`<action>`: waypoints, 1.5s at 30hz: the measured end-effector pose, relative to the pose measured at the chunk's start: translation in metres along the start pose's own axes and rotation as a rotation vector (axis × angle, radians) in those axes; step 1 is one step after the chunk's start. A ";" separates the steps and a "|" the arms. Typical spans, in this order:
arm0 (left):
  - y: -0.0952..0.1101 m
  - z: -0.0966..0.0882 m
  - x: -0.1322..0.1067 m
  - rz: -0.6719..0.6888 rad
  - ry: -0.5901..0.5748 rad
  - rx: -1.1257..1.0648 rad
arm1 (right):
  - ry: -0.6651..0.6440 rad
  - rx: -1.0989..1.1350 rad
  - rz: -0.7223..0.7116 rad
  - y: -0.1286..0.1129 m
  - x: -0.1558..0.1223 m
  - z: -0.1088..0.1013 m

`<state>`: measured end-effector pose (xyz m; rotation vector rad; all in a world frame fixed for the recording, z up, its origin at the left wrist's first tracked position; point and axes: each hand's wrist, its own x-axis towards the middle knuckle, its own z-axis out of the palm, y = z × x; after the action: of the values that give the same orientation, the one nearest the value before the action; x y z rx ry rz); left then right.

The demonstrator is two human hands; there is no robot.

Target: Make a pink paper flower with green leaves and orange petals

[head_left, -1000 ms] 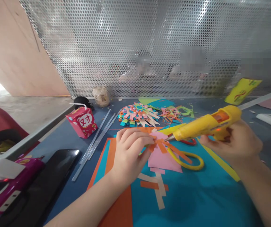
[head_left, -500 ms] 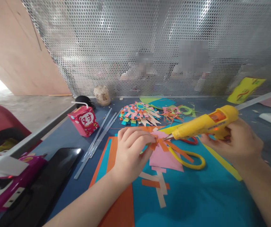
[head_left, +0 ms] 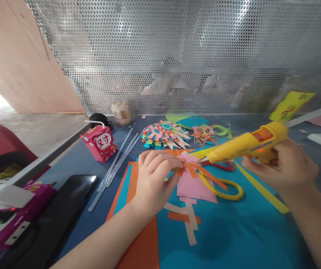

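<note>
My left hand (head_left: pixel 158 175) is closed, its fingertips pinching an orange paper piece (head_left: pixel 191 171) with strips fanning out from it. My right hand (head_left: pixel 287 162) is wrapped round the handle of a yellow hot glue gun (head_left: pixel 241 146). The metal nozzle points left and sits just off the orange strips; a clear glue stick (head_left: pixel 311 112) sticks out of the rear. Below lies a pink paper sheet (head_left: pixel 195 189), with yellow-and-red-handled scissors (head_left: pixel 233 197) beside it. Loose cut strips (head_left: pixel 191 220) rest on blue paper (head_left: pixel 219 243).
Behind the hands sits a fringed paper flower pile (head_left: pixel 166 132) and shredded strips (head_left: pixel 203 135). Left are clear glue sticks (head_left: pixel 121 158), a red drink box (head_left: pixel 101 144) with a straw, a black phone (head_left: pixel 73 198) and a jar (head_left: pixel 121 113). A perforated metal panel (head_left: pixel 149 45) closes the back.
My right hand has drawn the glue gun slightly right, moving its nozzle away from the orange paper. My left hand has stayed nearly still.
</note>
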<state>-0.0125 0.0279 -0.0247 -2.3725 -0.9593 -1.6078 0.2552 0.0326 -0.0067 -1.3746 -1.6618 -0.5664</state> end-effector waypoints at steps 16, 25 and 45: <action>-0.001 0.002 0.000 -0.012 -0.011 0.020 | 0.183 -0.113 -0.459 0.009 0.000 0.005; -0.001 0.000 -0.001 -0.037 -0.007 0.017 | 0.176 -0.157 -0.505 0.010 0.001 0.004; -0.003 0.001 -0.001 -0.079 -0.007 0.058 | -0.254 -0.488 0.230 0.020 0.014 0.003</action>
<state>-0.0136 0.0307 -0.0264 -2.3319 -1.0980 -1.5758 0.2731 0.0478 -0.0002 -2.0342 -1.5880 -0.7141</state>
